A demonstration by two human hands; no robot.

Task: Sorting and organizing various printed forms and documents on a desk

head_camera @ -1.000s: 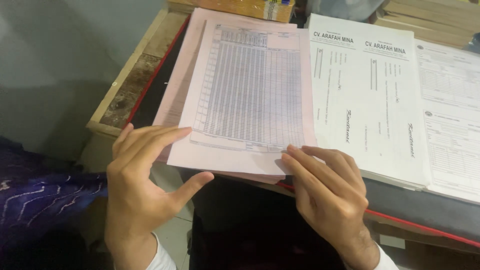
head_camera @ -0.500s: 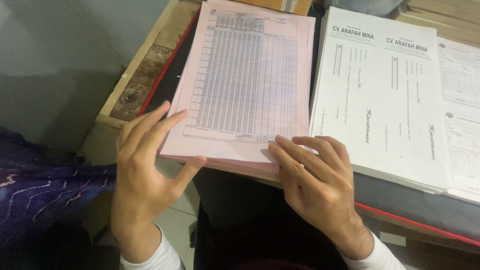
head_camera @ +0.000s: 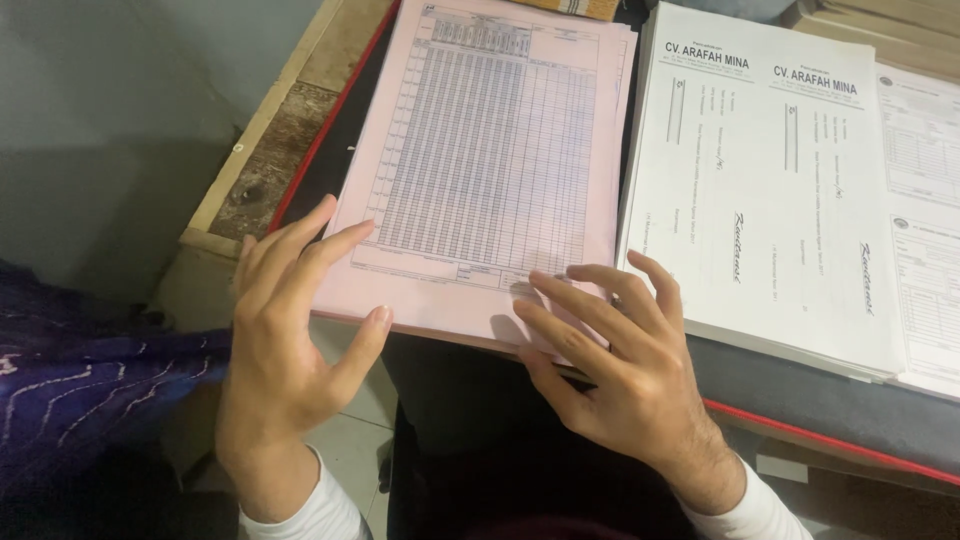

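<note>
A stack of pink sheets (head_camera: 490, 150) printed with a fine grid lies on a dark desk top, its near edge sticking out past the desk's front. My left hand (head_camera: 285, 345) rests at the stack's near left corner, fingers spread, thumb tip touching the front edge. My right hand (head_camera: 615, 365) lies on the near right corner with fingers apart and fingertips pressing on the top sheet. Neither hand grips anything.
A thick stack of white printed forms (head_camera: 765, 190) sits just right of the pink one, with more white sheets (head_camera: 925, 220) beyond. A worn wooden ledge (head_camera: 280, 140) runs along the left. The desk's red-trimmed front edge (head_camera: 820, 435) and a purple patterned cloth (head_camera: 80, 390) are below.
The view has drawn closer and shifted. Both hands slid slightly along the pink stack's near edge, squaring it; the left thumb now touches the front edge.
</note>
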